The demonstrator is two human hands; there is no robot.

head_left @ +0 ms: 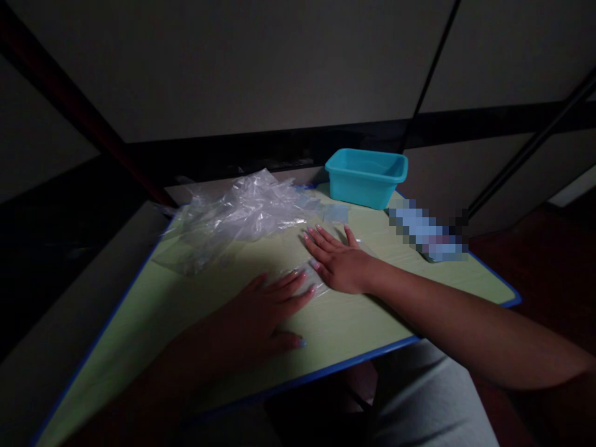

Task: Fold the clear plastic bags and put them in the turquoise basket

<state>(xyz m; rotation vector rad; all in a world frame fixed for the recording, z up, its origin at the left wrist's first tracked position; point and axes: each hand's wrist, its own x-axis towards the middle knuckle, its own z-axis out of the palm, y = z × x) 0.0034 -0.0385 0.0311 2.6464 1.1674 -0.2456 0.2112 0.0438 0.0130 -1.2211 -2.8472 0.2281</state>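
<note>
Both hands lie palm down over a clear plastic bag (321, 287) on the light green table (335, 329). My right hand (342, 264) is flat with its fingers spread, covering much of the bag. My left hand (274, 307) is also stretched out, its fingertips at the bag's left end and its thumb lower, over the table. Neither hand grips anything. Beyond them sits a crumpled heap of clear plastic bags (251, 211). A small pale blue flat piece (336, 213) lies just right of the heap.
A turquoise plastic basin (365, 180) stands at the table's back edge. On the right lies a flat, blurred-out object (426, 233). The table has a blue edge (344, 367), and light cabinet panels (270, 68) rise behind it. My grey-clad leg (433, 397) is below.
</note>
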